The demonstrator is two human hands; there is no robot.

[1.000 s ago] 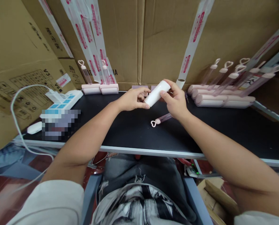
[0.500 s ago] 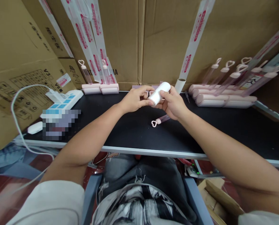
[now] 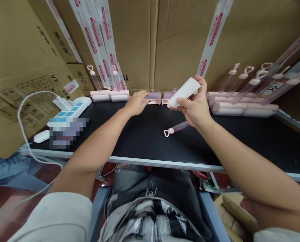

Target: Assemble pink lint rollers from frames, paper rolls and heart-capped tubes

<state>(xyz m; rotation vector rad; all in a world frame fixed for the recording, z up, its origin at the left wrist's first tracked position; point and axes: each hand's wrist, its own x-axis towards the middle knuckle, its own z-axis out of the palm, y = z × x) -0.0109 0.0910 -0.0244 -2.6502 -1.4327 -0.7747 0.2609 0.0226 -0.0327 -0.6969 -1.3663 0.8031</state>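
My right hand (image 3: 195, 109) is closed around a white roll (image 3: 183, 92), held tilted above the black table (image 3: 139, 137). My left hand (image 3: 136, 102) has let go of it and reaches to the table's back edge, fingers resting on a small pink holder (image 3: 153, 97); whether it grips the holder is unclear. A pink handle with a heart-shaped end (image 3: 176, 128) lies on the table just under my right hand.
Pink roller holders with upright handles (image 3: 109, 94) stand at the back left, a stack of finished pink rollers (image 3: 243, 106) at the back right. A white power strip (image 3: 70, 109) and cable sit at the left. Cardboard boxes (image 3: 180, 37) with hanging label strips wall the back.
My left hand released the white roll and moved back to the pink holder. My right hand lifted the roll up and to the right.
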